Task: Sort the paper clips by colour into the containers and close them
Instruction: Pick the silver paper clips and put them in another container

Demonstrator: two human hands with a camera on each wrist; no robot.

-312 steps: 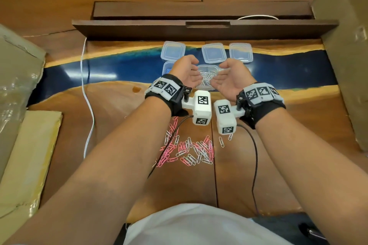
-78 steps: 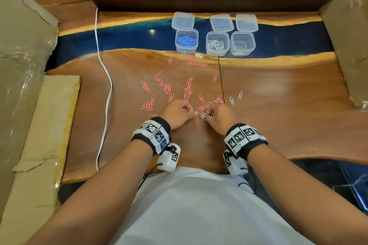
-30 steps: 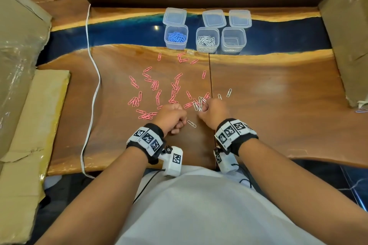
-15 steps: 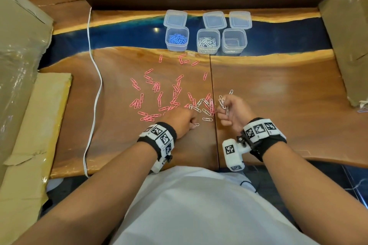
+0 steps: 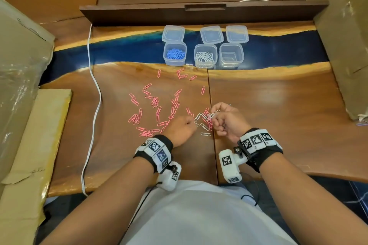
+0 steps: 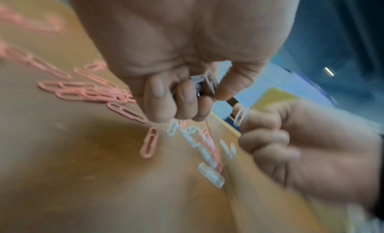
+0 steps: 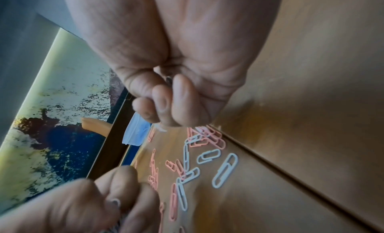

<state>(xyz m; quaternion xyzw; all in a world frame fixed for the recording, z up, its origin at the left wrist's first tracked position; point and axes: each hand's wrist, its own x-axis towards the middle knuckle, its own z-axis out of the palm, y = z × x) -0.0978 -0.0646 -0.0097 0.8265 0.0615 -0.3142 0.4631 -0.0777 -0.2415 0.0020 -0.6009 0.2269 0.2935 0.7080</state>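
Both hands are working at the mixed heap of clips on the desk [image 5: 278, 105], on the near side of the three tubs. Left hand [image 5: 180, 129] is curling its fingers [image 6: 187, 101] round a small bunch of white clips [image 6: 204, 79], knuckles down among the pink clips [image 5: 155, 103]. Right hand [image 5: 229, 121] is pinching white clips too, one clip [image 6: 241, 115] showing between its thumb and forefinger, the remaining fingers folded in.

Progress, as judged from the tubs: the blue tub [image 5: 174, 53], leftmost of the row, is holding blue clips, and no blue ones are showing on the desk. The middle tub [image 5: 205, 55] is holding white clips. The right tub [image 5: 231, 54] is looking empty. All three lids [image 5: 211, 34] are lying just behind their tubs, so nothing is closed.

Remaining: a few loose white clips [image 5: 205, 126] are lying between the hands, nearer than the tubs; the whole pink scatter is waiting; then three lids are needing to be pressed on.
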